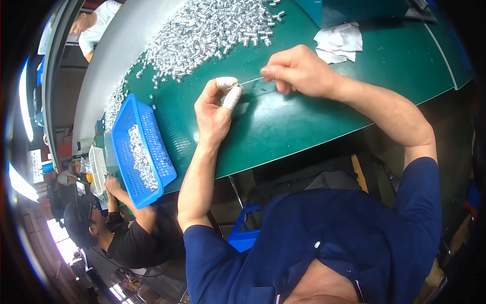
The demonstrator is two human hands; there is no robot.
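Above the green tabletop, my left hand (215,109) is closed in a pinch, with white coverings on the thumb and forefinger. Whatever sits between those fingertips is too small to make out. To its right, my right hand (304,73) is closed around the end of a thin, pale, straight rod (251,81). The rod's other end reaches the pinched fingertips of my left hand. Beyond my hands lies a large heap of small silver metal parts (202,35), some scattered loose at its near edge.
A blue perforated basket (164,164) at the left holds more silver parts. A crumpled white cloth (340,41) lies at the far right, near a teal box (364,11). One person in black (136,243) works at the left; another in white (101,25) is at the far left.
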